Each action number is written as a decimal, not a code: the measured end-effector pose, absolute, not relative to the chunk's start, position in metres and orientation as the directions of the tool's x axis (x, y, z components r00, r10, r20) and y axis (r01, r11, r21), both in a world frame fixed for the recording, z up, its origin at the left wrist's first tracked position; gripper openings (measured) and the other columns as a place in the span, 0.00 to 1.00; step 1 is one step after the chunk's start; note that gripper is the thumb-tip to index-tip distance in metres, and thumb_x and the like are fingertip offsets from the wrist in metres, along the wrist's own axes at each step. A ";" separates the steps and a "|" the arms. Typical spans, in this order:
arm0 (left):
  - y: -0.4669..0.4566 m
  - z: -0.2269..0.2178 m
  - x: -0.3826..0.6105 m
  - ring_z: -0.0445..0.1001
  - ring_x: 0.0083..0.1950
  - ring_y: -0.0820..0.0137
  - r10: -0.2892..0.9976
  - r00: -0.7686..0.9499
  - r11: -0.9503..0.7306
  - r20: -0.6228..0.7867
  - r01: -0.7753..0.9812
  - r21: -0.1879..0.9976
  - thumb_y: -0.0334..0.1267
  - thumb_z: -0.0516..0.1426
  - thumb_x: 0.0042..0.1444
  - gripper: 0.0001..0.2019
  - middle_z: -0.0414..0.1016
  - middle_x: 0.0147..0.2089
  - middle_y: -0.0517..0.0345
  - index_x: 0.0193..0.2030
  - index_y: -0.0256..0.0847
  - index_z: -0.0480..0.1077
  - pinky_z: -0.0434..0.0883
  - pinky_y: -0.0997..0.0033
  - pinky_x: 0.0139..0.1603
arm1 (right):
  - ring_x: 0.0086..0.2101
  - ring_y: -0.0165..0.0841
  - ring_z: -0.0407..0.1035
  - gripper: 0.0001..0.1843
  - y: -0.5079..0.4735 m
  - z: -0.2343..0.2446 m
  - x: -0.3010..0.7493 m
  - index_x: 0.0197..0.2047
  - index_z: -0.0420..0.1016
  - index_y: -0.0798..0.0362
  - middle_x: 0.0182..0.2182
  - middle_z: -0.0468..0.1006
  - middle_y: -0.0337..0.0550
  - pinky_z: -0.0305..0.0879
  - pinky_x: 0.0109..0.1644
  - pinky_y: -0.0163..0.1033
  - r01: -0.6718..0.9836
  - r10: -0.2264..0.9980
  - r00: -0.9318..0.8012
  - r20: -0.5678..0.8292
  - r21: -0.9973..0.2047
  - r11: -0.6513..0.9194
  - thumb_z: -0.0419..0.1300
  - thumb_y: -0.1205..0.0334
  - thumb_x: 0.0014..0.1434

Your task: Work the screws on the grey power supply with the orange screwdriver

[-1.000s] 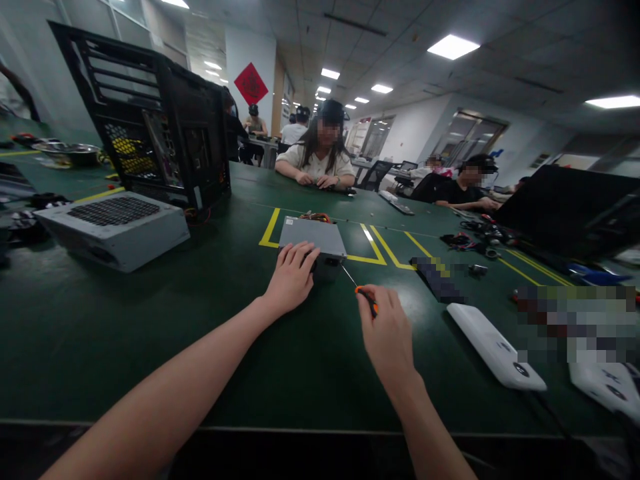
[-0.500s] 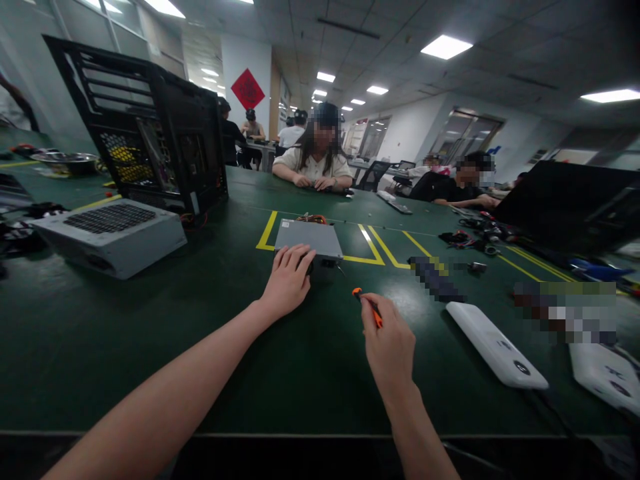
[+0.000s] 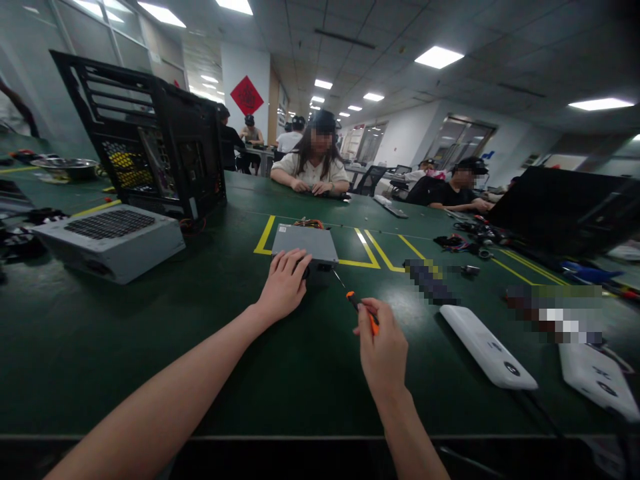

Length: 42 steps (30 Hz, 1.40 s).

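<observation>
A small grey computer power supply [image 3: 307, 241] lies on the green table, with a bundle of coloured wires at its far side. My left hand [image 3: 285, 283] holds it at the near left edge, fingers lying over its top; the thumb is mostly hidden. In my right hand [image 3: 383, 340] is a screwdriver [image 3: 353, 299] with an orange and black handle, gripped between thumb and fingers. Its thin shaft points up and left, the tip at the near right corner of the power supply. I cannot tell whether the tip sits in a screw.
On the left stand a black computer case [image 3: 145, 133] and a larger grey power supply [image 3: 113, 240]. To the right lie two white devices [image 3: 487, 347], cables [image 3: 470, 233] and a dark panel [image 3: 570, 207]. A person [image 3: 313, 163] sits across the table [image 3: 225, 400].
The screwdriver in my right hand has turned and its tip has come to the power supply's near right corner. My left hand stays on the power supply. The view has shifted slightly.
</observation>
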<state>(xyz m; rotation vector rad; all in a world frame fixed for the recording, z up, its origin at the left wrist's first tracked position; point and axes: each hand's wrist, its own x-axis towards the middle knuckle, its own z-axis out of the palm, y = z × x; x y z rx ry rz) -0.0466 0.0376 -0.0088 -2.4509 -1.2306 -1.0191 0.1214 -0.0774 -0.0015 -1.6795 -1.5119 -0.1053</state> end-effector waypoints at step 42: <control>0.038 -0.010 -0.046 0.52 0.62 0.63 0.623 0.416 -0.625 0.662 0.774 0.103 0.31 0.50 0.52 0.24 0.57 0.60 0.51 0.58 0.40 0.54 0.47 0.56 0.64 | 0.31 0.34 0.70 0.14 -0.080 -0.003 0.105 0.44 0.64 0.55 0.41 0.70 0.51 0.64 0.24 0.35 0.949 0.769 0.121 0.627 -0.301 0.096 0.43 0.60 0.61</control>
